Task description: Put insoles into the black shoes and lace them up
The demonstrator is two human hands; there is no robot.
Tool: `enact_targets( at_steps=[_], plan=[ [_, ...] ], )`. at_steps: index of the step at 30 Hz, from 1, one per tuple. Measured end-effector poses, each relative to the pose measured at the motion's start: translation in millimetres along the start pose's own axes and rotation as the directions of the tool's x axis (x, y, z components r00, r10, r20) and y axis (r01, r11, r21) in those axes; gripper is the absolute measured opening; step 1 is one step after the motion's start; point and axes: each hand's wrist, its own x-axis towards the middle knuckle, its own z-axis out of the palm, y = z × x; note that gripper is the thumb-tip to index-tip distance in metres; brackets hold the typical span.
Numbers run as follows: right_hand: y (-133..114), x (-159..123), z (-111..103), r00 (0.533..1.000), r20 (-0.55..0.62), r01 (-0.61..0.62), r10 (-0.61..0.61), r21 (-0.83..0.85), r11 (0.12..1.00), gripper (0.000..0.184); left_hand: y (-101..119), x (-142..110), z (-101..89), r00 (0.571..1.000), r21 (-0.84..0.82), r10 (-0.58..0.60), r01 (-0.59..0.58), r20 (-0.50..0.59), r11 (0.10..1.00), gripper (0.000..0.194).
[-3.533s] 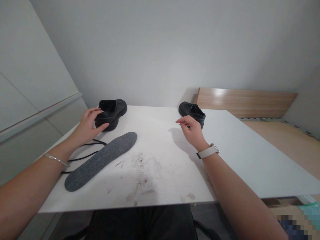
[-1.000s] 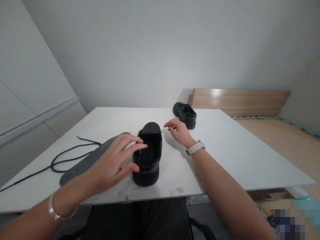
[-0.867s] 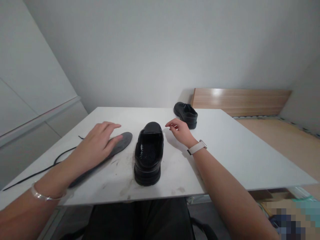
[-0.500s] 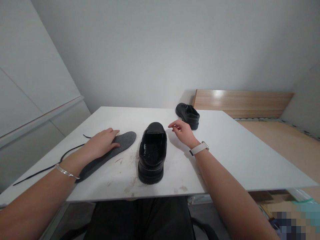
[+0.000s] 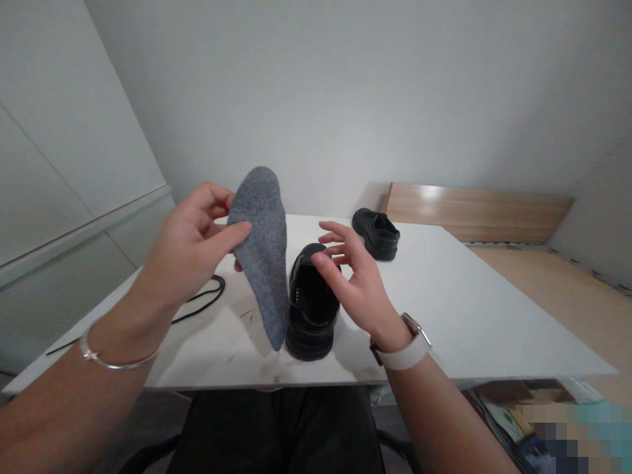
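A grey felt insole [image 5: 263, 243] is held up by my left hand [image 5: 190, 240], thumb on its face and fingers behind its left edge. It is raised nearly upright, wide end up, just left of a black shoe [image 5: 311, 322]. That shoe stands on the white table with its heel toward me and its dark inside showing. My right hand [image 5: 353, 273] hovers at the shoe's upper right, fingers apart and nothing in them; whether it touches the shoe I cannot tell. A black shoelace [image 5: 210, 296] lies looped on the table behind my left wrist.
A second black shoe [image 5: 378, 234] stands at the back right of the white table [image 5: 459, 309]. Beyond it is a wooden board [image 5: 474, 210] against the wall. Dirt crumbs and smudges mark the table near its front edge. Several items lie below at the right.
My left hand has picked the insole up off the table and brought it right, beside the shoe. My right hand has moved closer to the shoe's opening. The shoelace now shows a loop.
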Motion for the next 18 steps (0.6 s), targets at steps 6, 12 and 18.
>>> enact_targets(
  at_steps=[6,12,18],
  plan=[
    [-53,-9,1,0.989,0.128,0.095,-0.068,-0.223,0.970,0.071,15,-1,38.9,0.991,-0.316,0.131,-0.133,-0.030,0.939,0.020],
    [-59,-15,-12,0.998,0.064,-0.006,0.006,0.009,1.000,0.024,24,-1,53.6,0.952,-0.491,0.304,-0.252,0.028,0.834,0.018],
    [-47,-20,-24,0.988,-0.075,-0.128,0.132,0.055,0.990,0.016,-27,14,59.5,0.827,0.063,0.275,-0.349,0.491,0.935,0.029]
  ],
)
